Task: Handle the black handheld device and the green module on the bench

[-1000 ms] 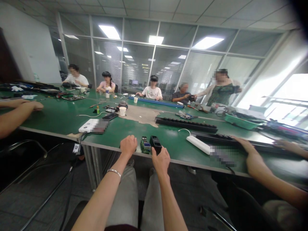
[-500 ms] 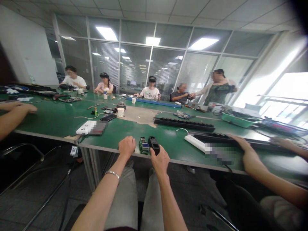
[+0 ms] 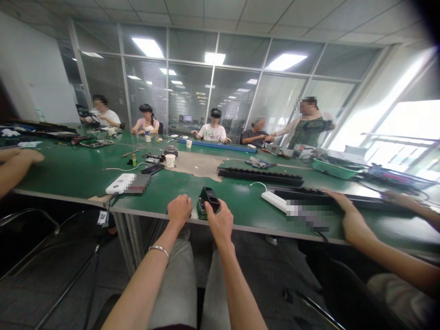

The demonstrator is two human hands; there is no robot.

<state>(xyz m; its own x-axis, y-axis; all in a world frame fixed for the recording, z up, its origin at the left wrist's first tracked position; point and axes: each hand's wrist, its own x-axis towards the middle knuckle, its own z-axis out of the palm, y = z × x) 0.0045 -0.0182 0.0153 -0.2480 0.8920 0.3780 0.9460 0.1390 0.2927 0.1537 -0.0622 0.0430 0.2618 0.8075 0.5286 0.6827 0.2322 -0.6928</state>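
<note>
My right hand (image 3: pixel 220 223) grips a black plastic housing (image 3: pixel 210 198), tilted, with openings in its upper face. Partly beneath and behind this housing is a green circuit board (image 3: pixel 202 211) near the table's front edge; much of the board is covered. Whether the two touch, I cannot tell. To the left of the board, my left hand (image 3: pixel 180 211) rests on the table edge with curled fingers, closed in a loose fist, and nothing shows in it.
The green table (image 3: pixel 165 183) carries a white power bank (image 3: pixel 118 183), a paper cup (image 3: pixel 170 160), a long black rail (image 3: pixel 259 175) and a white power strip (image 3: pixel 275 202). At right, a co-worker's arm (image 3: pixel 360 224) reaches over the table. Several people sit or stand opposite.
My right hand has brought the black housing left, from beside the circuit board to over it, and tipped it. My left hand has stayed by the board, still closed.
</note>
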